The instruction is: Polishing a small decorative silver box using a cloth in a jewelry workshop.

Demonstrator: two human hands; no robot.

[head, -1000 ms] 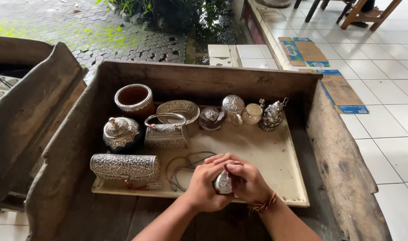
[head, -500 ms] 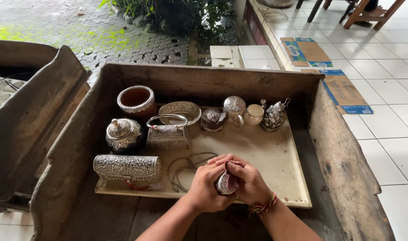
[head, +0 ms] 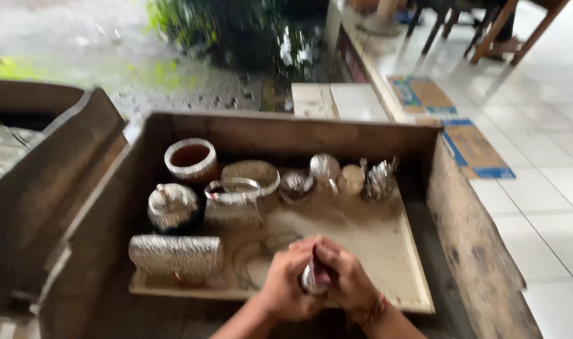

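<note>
Both my hands close together around a small round silver piece [head: 313,279], held over the near edge of a pale tray [head: 387,251]. My left hand [head: 285,282] wraps it from the left. My right hand [head: 346,279], with a bead bracelet at the wrist, covers it from the right. On the tray stand several embossed silver items: a long cylinder box [head: 176,256], a lidded pot [head: 172,206], a handled basket [head: 234,201], a round bowl [head: 191,160], a shallow dish [head: 252,172] and small vessels [head: 377,179] along the back. The frame is blurred.
The tray lies inside a worn wooden crate [head: 474,238]. A second wooden crate [head: 42,182] stands at the left. White floor tiles [head: 543,176], flat cardboard pieces [head: 471,147], wet paving, plants and chair legs lie beyond.
My view has shifted slightly and turned blurry. My hands stay clasped on the small silver piece, fingers shifting a little around it.
</note>
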